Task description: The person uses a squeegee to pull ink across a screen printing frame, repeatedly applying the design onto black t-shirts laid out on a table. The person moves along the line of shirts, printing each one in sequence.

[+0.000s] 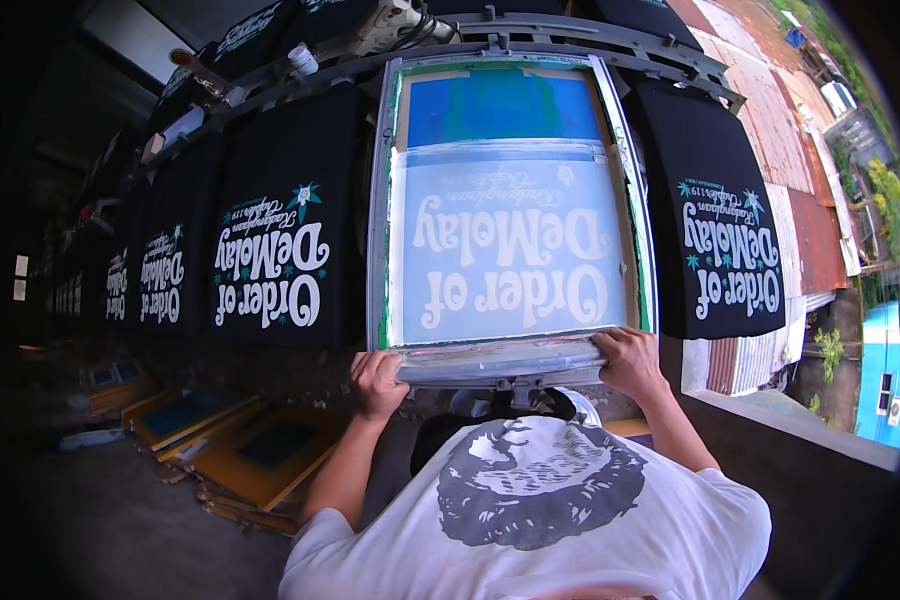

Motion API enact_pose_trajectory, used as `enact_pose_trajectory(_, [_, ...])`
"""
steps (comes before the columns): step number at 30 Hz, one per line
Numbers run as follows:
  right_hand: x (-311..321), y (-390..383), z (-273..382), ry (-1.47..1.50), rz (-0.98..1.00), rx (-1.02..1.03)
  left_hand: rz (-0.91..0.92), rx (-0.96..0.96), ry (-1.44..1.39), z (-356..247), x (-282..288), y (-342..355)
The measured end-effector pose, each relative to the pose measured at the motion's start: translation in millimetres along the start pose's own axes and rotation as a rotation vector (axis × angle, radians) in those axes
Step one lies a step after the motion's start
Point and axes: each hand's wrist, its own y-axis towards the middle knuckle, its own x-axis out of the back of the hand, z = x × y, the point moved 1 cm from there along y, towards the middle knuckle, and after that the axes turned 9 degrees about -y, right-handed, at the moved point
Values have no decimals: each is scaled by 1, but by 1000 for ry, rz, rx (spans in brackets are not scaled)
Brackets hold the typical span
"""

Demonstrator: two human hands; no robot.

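Observation:
A screen printing frame (379,240) lies flat in front of me, its long sides running away from me. Its pale mesh (510,230) shows white lettering upside down to me, with a blue and green band (505,105) across the far end. My left hand (378,384) is closed round the near left corner of the frame. At the near right corner my right hand (630,360) grips the same frame, fingers over its near bar (500,368). What lies under the screen is mostly hidden.
Black printed shirts on boards flank the screen, one at left (290,200) and one at right (710,200); more stand farther left. A metal rail (670,60) runs behind. Yellow-framed screens (265,455) lean low at left. A ledge (790,430) borders the right.

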Motion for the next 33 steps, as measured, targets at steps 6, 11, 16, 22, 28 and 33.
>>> enact_pose_trajectory(6, [15, 63, -46, -108, -16, -61, -44, -105, 42, 25, -26, 82])
enact_pose_trajectory(11, [-5, 176, -129, -222, -34, -108, -150, -205, 61, 98, -102, 204])
enact_pose_trajectory(16, [-23, 275, -186, -238, -66, -103, -168, -165, 99, 148, -143, 291])
enact_pose_trajectory(22, [-25, 289, -204, -198, 36, -257, -102, -94, 120, 149, -160, 312])
enact_pose_trajectory(28, [-27, 200, -159, -163, 114, -313, -55, -144, 80, 116, -132, 241])
enact_pose_trajectory(33, [-8, 64, -83, -131, 106, -270, 46, -133, 53, 51, -80, 129])
